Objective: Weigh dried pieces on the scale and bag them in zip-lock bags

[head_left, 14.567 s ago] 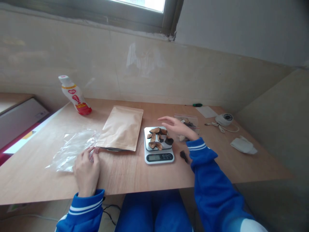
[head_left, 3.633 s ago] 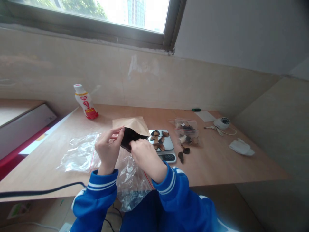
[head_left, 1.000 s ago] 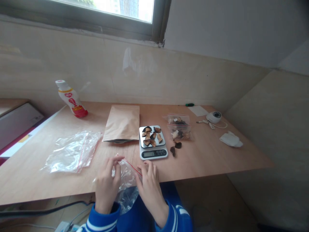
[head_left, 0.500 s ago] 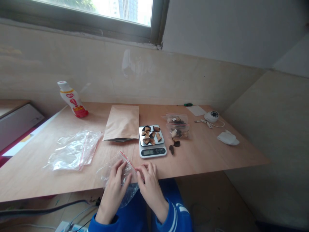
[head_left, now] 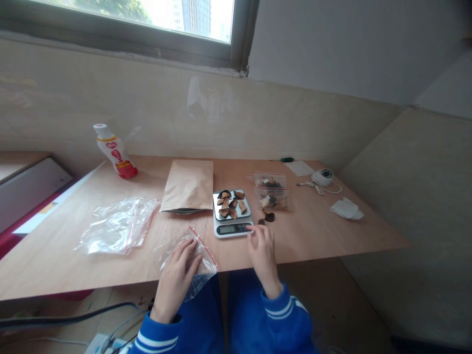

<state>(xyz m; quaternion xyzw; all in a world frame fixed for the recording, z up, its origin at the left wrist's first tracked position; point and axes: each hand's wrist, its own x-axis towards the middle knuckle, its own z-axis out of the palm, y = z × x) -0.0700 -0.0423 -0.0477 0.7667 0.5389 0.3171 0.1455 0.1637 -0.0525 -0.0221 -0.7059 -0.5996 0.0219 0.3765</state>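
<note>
Seen from the person's head, two hands work at the near edge of a pale wooden tabletop point(head_left: 313, 236), both in blue sleeves. The left hand point(head_left: 175, 281) lies palm down with its fingers spread over a clear zip bag point(head_left: 203, 258), which has a red-edged seal and hangs partly over the near edge; the hand seems to pin the bag rather than clasp it. The right hand point(head_left: 262, 254) has just left the bag and moved to the front right corner of a digital kitchen scale point(head_left: 231, 229). Its fingers are loosely curled, nothing shows between them, and whether they touch the scale cannot be told. Dark-and-tan dried slices point(head_left: 230, 202) cover the scale's metal plate. Just right of the scale sit a filled zip bag point(head_left: 271, 192) and two loose dark pieces point(head_left: 267, 217). Left of the scale lie a flat kraft paper pouch point(head_left: 187, 186) and a second clear zip bag point(head_left: 118, 226). A plastic bottle point(head_left: 116, 152) stands at the far left of the tabletop.
</note>
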